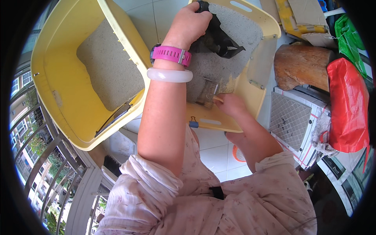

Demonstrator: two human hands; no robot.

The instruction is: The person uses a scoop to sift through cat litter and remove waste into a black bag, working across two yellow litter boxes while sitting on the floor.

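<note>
My left hand [189, 25] grips the top of a black plastic bag [217, 35], which hangs over grey granular litter [238, 22] in a pale yellow plastic tray [217, 124]. A watch with a pink strap and a pale bangle circle that wrist and forearm. Lower right, my right hand [232, 104] is closed around the short handle of a slotted scoop [209, 92]. The scoop's head rests on or just above the litter near the tray's near wall; clumps inside it cannot be made out. The bag's opening is partly hidden.
A deep yellow plastic bin [67, 88] with more grey litter stands tilted at left. A blue binder clip [193, 122] grips the tray's near rim. At right are a wooden stump [304, 66], stacked tile boxes [289, 119], a red plastic bag [348, 105] and cardboard [308, 14]. Window bars line the left.
</note>
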